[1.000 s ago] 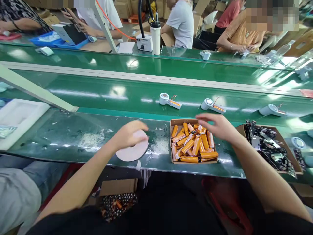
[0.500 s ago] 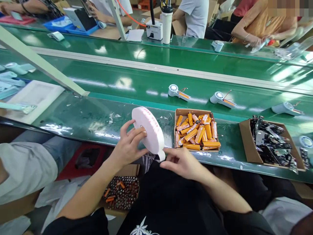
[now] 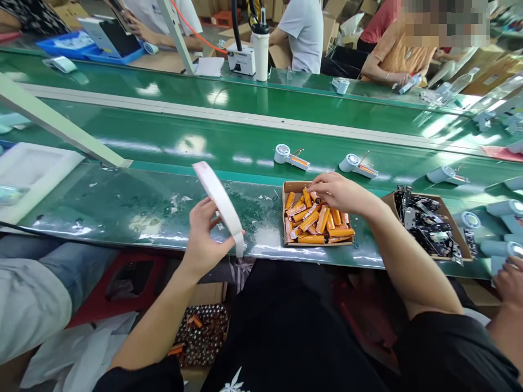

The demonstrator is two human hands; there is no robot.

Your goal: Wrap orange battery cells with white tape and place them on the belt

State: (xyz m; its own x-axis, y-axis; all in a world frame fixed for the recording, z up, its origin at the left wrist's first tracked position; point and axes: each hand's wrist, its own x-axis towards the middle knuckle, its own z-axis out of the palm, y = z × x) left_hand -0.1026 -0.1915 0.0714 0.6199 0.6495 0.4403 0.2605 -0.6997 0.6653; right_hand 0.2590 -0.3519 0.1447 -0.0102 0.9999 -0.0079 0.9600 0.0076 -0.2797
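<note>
My left hand (image 3: pixel 204 234) is closed around a white roll of tape (image 3: pixel 223 198), holding it on edge above the near side of the bench. A short loose end of tape hangs from the roll beside my thumb. Over on the right, my right hand (image 3: pixel 341 193) reaches into a small cardboard box (image 3: pixel 318 244) filled with orange cylindrical batteries (image 3: pixel 310 220). Its fingers are bent and close together, with the tips down among the batteries at the back of the box. Whatever lies between those fingertips is hidden.
Handheld fan bodies (image 3: pixel 291 157) with wires lie along the green conveyor (image 3: pixel 171 130). Right of the batteries stands a box of dark circuit parts (image 3: pixel 433 226). A slanted metal post (image 3: pixel 65 120) rises at left. A co-worker's hand (image 3: pixel 510 277) is at the right edge; others sit opposite.
My right hand has left the tape's loose end and moved right and forward to the battery box. My left hand still holds the roll, now turned more edge-on. The camera view has shifted.
</note>
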